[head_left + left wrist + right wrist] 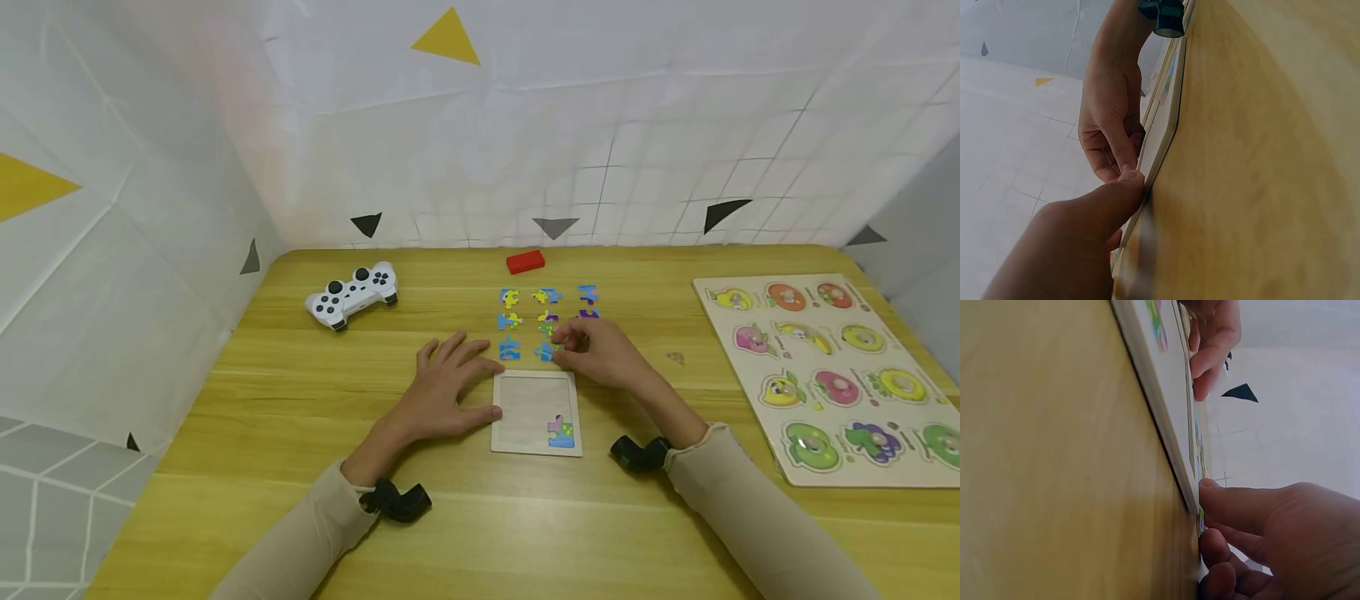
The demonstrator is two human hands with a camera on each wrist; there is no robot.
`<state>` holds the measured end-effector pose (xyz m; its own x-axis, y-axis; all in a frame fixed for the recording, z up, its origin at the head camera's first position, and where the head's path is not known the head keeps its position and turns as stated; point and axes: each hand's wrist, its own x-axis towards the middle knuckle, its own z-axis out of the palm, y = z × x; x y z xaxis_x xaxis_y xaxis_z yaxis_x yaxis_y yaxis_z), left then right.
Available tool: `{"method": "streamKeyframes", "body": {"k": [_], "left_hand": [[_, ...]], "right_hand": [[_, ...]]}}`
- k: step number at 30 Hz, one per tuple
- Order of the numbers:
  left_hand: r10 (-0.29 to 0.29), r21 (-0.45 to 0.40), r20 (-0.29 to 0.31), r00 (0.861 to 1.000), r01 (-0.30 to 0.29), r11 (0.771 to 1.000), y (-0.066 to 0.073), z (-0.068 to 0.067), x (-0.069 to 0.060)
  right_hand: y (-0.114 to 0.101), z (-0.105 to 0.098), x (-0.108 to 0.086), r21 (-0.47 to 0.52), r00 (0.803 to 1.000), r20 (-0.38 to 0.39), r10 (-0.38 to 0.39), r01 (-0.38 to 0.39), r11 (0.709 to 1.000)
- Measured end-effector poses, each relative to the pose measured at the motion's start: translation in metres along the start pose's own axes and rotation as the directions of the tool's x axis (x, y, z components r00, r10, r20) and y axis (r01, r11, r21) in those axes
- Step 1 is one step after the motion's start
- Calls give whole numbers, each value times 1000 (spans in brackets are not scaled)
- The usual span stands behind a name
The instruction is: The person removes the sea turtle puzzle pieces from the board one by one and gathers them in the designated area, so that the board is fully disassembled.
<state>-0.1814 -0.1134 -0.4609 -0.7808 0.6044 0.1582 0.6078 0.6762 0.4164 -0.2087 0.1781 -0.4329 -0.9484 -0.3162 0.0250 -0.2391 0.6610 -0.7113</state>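
A shallow wooden puzzle tray [525, 414] lies on the table, with one pink, green and blue jigsaw piece [561, 433] in its lower right corner. My left hand [447, 387] spreads its fingers along the tray's left side, and its thumb touches the edge. Just beyond the tray's far right corner, my right hand [598, 354] pinches a blue jigsaw piece [546, 352] between thumb and curled finger; the fingers partly cover it. Several loose jigsaw pieces [510, 322] lie in rows behind the tray, a few partly hidden by the right hand.
A red block [526, 262] lies behind the pieces. To the left is a white game controller [352, 296]. A large wooden fruit puzzle board [757, 367] covers the table's right side. White patterned sheets [465, 167] hang behind the table.
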Motion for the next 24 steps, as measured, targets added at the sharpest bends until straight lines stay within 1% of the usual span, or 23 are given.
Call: {"method": "streamKeyframes", "body": {"k": [19,24], "left_hand": [[-8,8,2,1000,8,1000,-1,1,0],[-4,11,1,1000,4,1000,0,0,0]], "right_hand": [[1,1,0,-14,1000,-17,6,-6,1000],[2,-1,-1,17,1000,-8,13,-13,1000]]}}
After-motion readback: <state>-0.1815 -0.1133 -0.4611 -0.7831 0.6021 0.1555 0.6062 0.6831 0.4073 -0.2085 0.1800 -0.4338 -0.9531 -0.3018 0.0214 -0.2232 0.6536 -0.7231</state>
